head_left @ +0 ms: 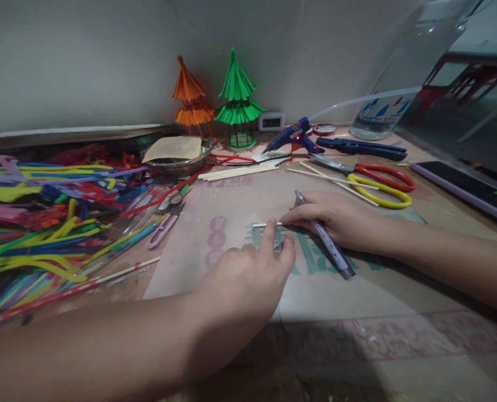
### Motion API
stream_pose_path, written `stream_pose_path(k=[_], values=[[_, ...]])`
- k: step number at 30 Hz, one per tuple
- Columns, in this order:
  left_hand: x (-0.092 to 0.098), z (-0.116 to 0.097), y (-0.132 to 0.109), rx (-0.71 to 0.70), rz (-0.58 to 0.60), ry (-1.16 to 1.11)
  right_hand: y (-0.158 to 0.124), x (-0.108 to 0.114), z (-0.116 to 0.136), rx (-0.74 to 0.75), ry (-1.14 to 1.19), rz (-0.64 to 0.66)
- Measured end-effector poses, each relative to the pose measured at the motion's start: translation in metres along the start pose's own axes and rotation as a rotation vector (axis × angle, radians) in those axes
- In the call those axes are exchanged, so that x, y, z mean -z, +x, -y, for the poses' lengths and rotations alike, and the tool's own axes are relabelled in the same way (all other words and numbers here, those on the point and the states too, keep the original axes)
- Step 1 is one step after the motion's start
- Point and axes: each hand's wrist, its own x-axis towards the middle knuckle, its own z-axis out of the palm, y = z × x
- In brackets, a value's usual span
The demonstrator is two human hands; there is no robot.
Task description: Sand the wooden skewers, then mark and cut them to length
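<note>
A thin pale wooden stick lies on the printed, clear-covered table surface. The index finger of my left hand presses it down, with the thumb bent close by and the other fingers curled under. From the other side reaches my right hand, closed around a purple pen that slants back between thumb and fingers. Its fingertips are at the right end of the stick; the exact contact there is hidden. Under the left fingers a small clear flat piece with dark markings partly shows, perhaps a ruler.
Behind lie loose sticks, a blue glue gun with a red light, scissors, and blue pliers-like tool. Orange and green pagoda models stand by the wall. Pipe cleaners heap left; a phone lies right.
</note>
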Motion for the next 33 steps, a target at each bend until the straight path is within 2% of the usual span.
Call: stream_pose_path(k=[6,18,33], values=[[-0.0069,-0.0006,-0.0017,-0.022,-0.099,0.011,0.0002,0.0002,-0.0004,0.007,0.010,-0.002],[0.0000,0.0015,0.0021,-0.013,0.025,-0.054,0.0011,0.0019,0.0020,0.000,0.005,0.016],[0.0019,0.0020,0.0023,-0.009,0.044,-0.036,0.0004,-0.0002,-0.0008,0.009,0.000,0.010]])
